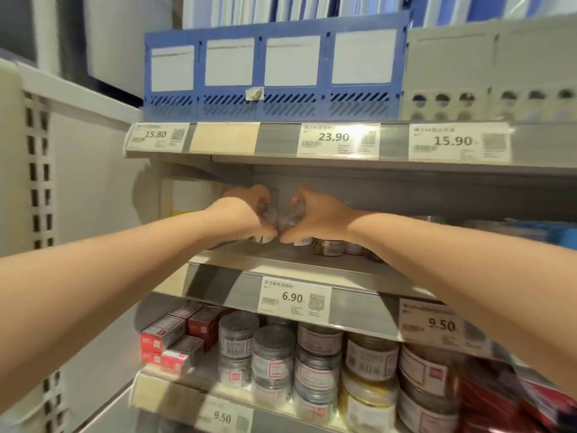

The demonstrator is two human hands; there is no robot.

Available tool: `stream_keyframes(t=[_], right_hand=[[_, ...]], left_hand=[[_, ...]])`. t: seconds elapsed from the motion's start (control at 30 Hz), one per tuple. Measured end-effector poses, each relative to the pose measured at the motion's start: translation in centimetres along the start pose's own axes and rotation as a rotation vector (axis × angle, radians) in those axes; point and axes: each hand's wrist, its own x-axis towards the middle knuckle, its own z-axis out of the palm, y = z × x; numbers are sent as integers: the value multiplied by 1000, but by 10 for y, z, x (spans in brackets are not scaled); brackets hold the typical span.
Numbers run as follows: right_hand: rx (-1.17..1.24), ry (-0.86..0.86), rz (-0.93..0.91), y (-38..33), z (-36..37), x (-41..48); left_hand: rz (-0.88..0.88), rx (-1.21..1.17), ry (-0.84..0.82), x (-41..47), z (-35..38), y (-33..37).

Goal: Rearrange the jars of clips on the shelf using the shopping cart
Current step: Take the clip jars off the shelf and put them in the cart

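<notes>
The left hand (246,210) curls around a clear jar (268,215) and the right hand (318,215) grips a second jar (295,210). The two are side by side, deep in the middle shelf (281,260). More jars (331,247) stand by the right wrist. Stacked jars (273,354) and red boxes (175,339) sit on the shelf below.

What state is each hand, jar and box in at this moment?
left hand: grips the left jar over the middle shelf.
right hand: grips the right jar.
both held jars: close together; cannot tell whether lifted or resting.
loose jars: standing on the middle shelf, untouched.
stacked jars: lids on, piled one shelf below.
red boxes: closed, stacked.
</notes>
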Motion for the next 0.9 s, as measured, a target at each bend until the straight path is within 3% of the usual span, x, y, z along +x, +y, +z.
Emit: stream_keyframes(t=[0.17,0.43,0.7,0.9], right_hand=[[161,71,43,-16,-18,-33],[173,226,128,-52,-35,-108],[229,380,320,-105,-26,-218],[156,505,503,-129,-34,-325]], left_hand=[[31,-235,165,-23,-9,5],[200,-383,164,-83,-29,21],[361,-554,26,-167,-36,34],[538,-663,-112,-233,-30,81]])
